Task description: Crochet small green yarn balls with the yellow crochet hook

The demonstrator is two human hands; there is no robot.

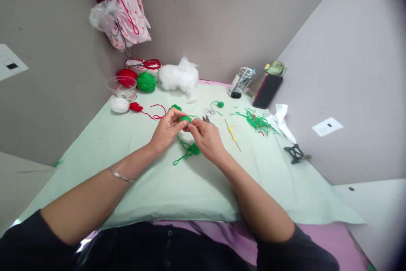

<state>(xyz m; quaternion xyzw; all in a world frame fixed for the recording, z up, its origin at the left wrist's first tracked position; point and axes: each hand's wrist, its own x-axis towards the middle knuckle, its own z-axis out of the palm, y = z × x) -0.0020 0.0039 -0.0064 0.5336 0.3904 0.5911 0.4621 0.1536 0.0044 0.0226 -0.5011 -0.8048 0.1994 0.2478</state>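
Observation:
My left hand [168,129] is closed on a small green yarn piece [185,119], held above the middle of the cloth. Against the right side of that piece, my right hand [204,135] has its thumb and fingers pinched together; what lies between them is too small to make out. Dark scissor blades [206,119] stick out just beyond my right fingers. Loose green yarn [190,149] lies below both hands, with a loop to the left. More green yarn [175,107] shows behind my left fingers.
A yellow-handled crochet hook [231,133] and green yarn scraps [253,122] lie to the right. White stuffing [179,77], a green ball [146,82] and a clear tub [122,89] stand at the back. A phone [268,91] leans against a bottle.

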